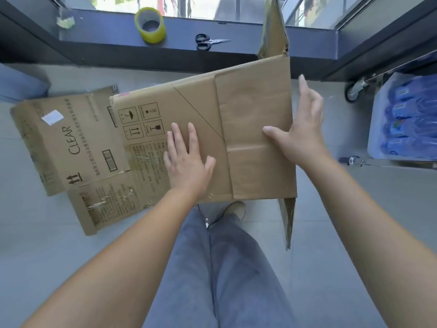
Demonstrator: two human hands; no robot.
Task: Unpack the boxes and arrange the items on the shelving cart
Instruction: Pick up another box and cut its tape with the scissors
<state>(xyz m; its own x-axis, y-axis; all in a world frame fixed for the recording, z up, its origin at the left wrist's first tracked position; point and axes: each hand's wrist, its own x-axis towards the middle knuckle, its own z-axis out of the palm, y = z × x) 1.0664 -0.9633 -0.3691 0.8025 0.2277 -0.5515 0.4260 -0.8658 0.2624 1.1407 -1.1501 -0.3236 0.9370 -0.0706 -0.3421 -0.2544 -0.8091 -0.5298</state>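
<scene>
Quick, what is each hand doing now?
Left hand: open, pressing flat on the cardboard box.
Right hand: open, fingers straight, against the box's right edge.

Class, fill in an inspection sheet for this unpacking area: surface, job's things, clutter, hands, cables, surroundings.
Surface: grey tiled floor.
Job's things: flattened cardboard box under both hands; second flattened box marked CLEAR lying on the floor to its left; shelving cart at right holding blue bottles.
Clutter: yellow-green tape roll and black-handled scissors on the dark window ledge; crumpled tape scrap there too.
Hands: left hand flat on the cardboard; right hand at its right edge, fingers straight.
Cables: nothing seen.
Surroundings: windows above the ledge.
</scene>
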